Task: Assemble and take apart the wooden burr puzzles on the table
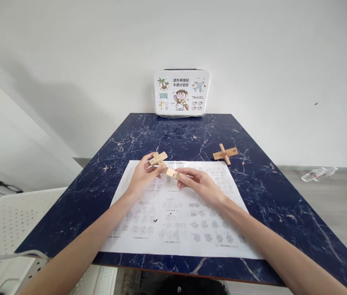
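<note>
My left hand (147, 170) is closed on a wooden puzzle piece (158, 158), a pale flat block with a notch or crossing part, raised above the upper part of a printed sheet. My right hand (198, 182) pinches another notched wooden puzzle stick (172, 173), whose free end points toward the left hand. The two pieces are close together; whether they touch I cannot tell. Beneath both hands lies the white instruction sheet (173, 223) with rows of small puzzle diagrams. Beyond its upper right corner rests a cross-shaped wooden assembly (226, 153), a flat bar with a rod across it.
A white case (181, 93) with cartoon pictures stands at the far edge of the dark blue marbled table (173, 137), against the wall. On the floor to the right lies a clear plastic bottle (318, 173). White perforated furniture (35, 205) with a cable (10, 257) sits at the left.
</note>
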